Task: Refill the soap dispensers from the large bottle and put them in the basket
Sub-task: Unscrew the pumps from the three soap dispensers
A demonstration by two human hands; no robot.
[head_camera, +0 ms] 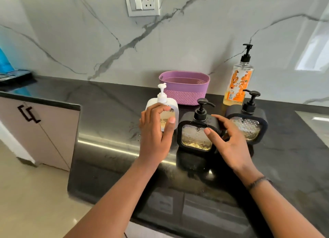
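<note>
The white dispenser [173,109] stands upright on the dark table [110,109], leftmost of three in a row, with its pump screwed on. The left hand [153,136] grips it, fingers curled over the top and thumb pressed on the clear front, probably to steady it or lift it out of the row. Just beside it is the middle black dispenser [194,136], where amber soap shows only as a low layer in the window, so it looks due for filling. The right hand [229,143] wraps its right edge loosely: the thumb lies on the window and the half-spread fingers reach over the shoulder and behind. That looks more like bracing than a firm hold. The far black dispenser [249,127] sits untouched on the right and also looks low. The large bottle [238,80] stands directly behind it against the wall with its pump on, so pouring has not begun; its label hides most of the level. The purple basket [185,88] waits behind the white and middle dispensers, close enough for a short lift once each is filled. A wall socket [142,4] sits above, and a cupboard [35,130] is off to the left.
</note>
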